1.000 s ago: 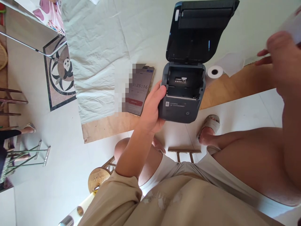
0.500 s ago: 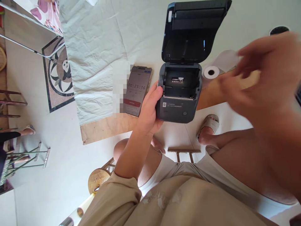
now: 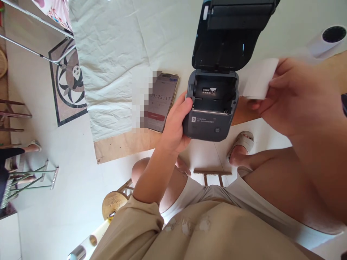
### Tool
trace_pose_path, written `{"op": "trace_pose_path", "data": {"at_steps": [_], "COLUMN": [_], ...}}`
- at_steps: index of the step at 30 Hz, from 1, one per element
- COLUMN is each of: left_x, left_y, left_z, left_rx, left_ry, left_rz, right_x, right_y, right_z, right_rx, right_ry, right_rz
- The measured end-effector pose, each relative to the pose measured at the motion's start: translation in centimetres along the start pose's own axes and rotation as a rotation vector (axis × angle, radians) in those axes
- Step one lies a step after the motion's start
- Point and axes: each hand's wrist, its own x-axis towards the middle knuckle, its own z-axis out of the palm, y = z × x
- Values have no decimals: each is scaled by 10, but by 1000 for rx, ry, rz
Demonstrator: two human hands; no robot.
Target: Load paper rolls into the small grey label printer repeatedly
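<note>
My left hand (image 3: 177,124) is closed around the left side of a black label printer (image 3: 203,126), its thumb on the front edge. The printer's lid (image 3: 222,47) stands wide open, and its paper bay shows bare with a small printed sticker inside. Just right of the printer, my right hand (image 3: 290,94) grips a white paper roll (image 3: 258,81) between thumb and fingers. Motion blurs the roll and part of that hand.
A phone (image 3: 161,103) with a running timer lies left of the printer on the pale tablecloth (image 3: 114,72). A white cylinder with a dark top (image 3: 332,38) stands at the far right. Below are a wooden stool (image 3: 115,204) and my sandalled foot (image 3: 241,144).
My right hand has come down onto the paper roll and now holds it up off the table. The printer has shifted slightly right in the view, still in my left hand.
</note>
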Motion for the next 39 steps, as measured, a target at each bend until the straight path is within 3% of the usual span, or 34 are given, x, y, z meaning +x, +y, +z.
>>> {"op": "trace_pose_path", "data": {"at_steps": [2, 8, 14, 19, 25, 30, 37, 39], "left_x": [-1, -3, 0, 1, 0, 1, -1, -1], "left_y": [2, 6, 0, -2, 0, -2, -2, 0], "left_z": [2, 6, 3, 1, 2, 1, -1, 2], "left_rx": [-9, -33, 34, 13, 4, -29, -59, -72], "left_ry": [-24, -65, 42, 36, -8, -32, -26, -40], "left_rz": [-17, -8, 22, 26, 16, 16, -13, -16], "right_x": [-2, -4, -2, 9, 17, 8, 21, 16], "right_y": [-5, -11, -7, 5, 5, -6, 5, 5], "right_z": [3, 4, -3, -16, -12, 6, -13, -13], "right_rx": [59, 152, 112, 108, 232, 224, 252, 147], "right_ry": [-36, -31, -57, -63, 145, 171, 106, 108], "right_rz": [87, 104, 87, 66, 161, 54, 94, -60]}}
